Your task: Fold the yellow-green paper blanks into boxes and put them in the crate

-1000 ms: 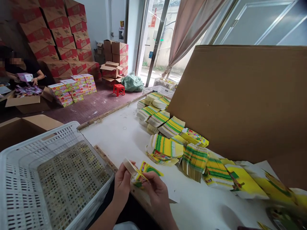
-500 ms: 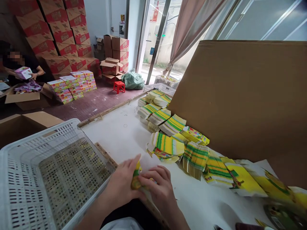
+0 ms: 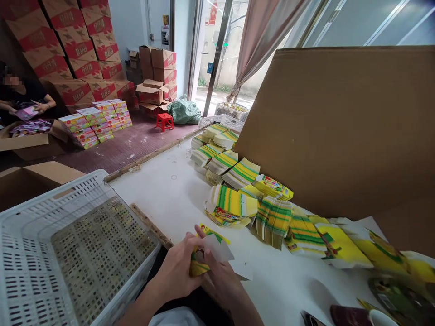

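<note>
Close to the table's near edge, both my hands are around a thin yellow and green printed carton (image 3: 199, 268), partly unfolded, with its plain white inside turned up. My left hand (image 3: 180, 265) grips its left side, fingers bent round it. My right hand (image 3: 222, 278) holds the other side, its thumb against the white inner face. Fingers cover the middle of the carton. Just beyond my hands, a stack of flat yellow and green cartons (image 3: 234, 203) lies on the white table (image 3: 159, 194).
A white plastic basket (image 3: 16, 231) stands at my left. More carton stacks (image 3: 275, 219) line a large cardboard sheet (image 3: 340, 136). At the lower right are a phone (image 3: 311, 319) and a cup (image 3: 380, 317). Across the room, a person (image 3: 27, 97) handles a purple box.
The carton in my hands has opened out, showing more of its white inside and yellow print. My right hand has turned, and the view has shifted slightly. The other person's box is lower.
</note>
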